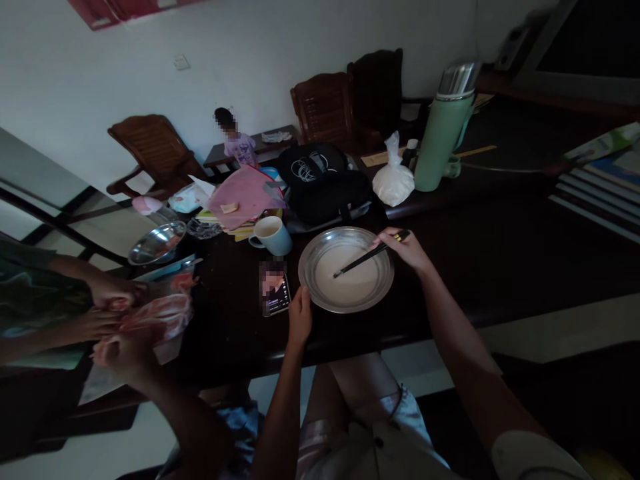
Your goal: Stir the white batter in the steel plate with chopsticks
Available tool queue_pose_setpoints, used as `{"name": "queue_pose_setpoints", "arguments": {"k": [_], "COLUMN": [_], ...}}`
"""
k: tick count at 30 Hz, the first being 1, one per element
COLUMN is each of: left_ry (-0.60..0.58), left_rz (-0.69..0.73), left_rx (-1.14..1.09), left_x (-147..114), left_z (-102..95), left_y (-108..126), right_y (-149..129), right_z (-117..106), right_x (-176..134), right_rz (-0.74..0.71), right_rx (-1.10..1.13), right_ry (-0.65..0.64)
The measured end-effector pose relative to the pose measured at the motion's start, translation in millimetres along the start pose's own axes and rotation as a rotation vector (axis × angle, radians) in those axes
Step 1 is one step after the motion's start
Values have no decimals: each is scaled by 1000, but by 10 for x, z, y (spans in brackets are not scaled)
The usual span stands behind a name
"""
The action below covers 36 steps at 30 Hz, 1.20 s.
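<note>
A wide metal bowl stands on the dark table in front of me, holding a pale, smooth batter-like liquid. My right hand is closed around dark chopsticks, whose tips reach into the liquid. At the bowl's left rim, my left hand grips the edge with its fingers pressed together. A phone with a lit screen lies just left of that hand. Behind it stands a light blue mug.
Other people's hands work over red and white meat at left, near a second metal bowl. Behind are a black bag, a tied bag of white powder and a green thermos. Books are stacked at right.
</note>
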<state>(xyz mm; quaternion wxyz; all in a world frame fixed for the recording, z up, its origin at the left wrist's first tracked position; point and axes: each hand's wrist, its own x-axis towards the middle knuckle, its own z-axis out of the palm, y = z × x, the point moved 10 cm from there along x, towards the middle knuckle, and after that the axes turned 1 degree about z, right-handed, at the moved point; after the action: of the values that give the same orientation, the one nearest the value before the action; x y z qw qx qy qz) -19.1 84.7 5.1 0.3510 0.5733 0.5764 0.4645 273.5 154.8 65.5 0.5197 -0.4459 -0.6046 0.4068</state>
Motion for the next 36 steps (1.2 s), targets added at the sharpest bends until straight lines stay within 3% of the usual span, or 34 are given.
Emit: {"name": "queue_pose_setpoints", "arguments": {"k": [5,11,17,24,30,36], "left_ry": [4,-3,10,1,8,-5], "left_rz": [5,3,7,6,-3,0], "left_rx": [-1,-6,8,-6,6,10], "left_x": [5,-1,4,14,6,3], "left_z": [-2,8,-7,8,-2,4], "left_y": [-12,16,-3,-21,-22,-31], "right_y": [-6,5,-38,9,-43,-1], "right_z": [-230,4,-204,-5,-221,6], "right_x": [-11,-9,-8,-8,-10,-11], "right_rz": [9,-2,-8,3,-12,-4], "right_rx": [14,8,-8,10,-14,17], "right_ry": [155,-11,154,2,157,-13]}}
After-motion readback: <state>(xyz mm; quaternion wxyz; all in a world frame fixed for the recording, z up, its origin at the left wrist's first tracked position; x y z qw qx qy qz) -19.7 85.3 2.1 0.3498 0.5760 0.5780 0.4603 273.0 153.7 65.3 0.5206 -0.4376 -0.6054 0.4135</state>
